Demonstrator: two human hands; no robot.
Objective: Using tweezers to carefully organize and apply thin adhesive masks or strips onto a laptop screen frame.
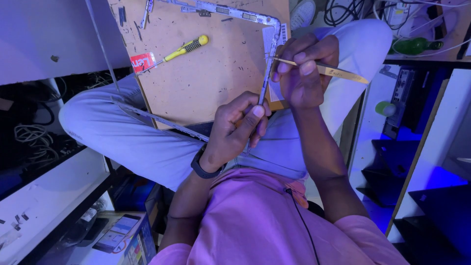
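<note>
Frame strip (264, 83), thin grey metal, runs from the board's (206, 83) far corner down to the person's lap. Left hand (235, 130) is closed round its lower end, thumb pressed on top. Right hand (306, 68) pinches gold tweezers (338, 72), tips touching the strip's upper part by a white label. Step looks like picking or prying sth small off the strip; next move prob. needs a steady left grip & fine tip control. Board is rough, scuffed, w/ loose bits. Yellow screwdriver (184, 49) lies apart.
</note>
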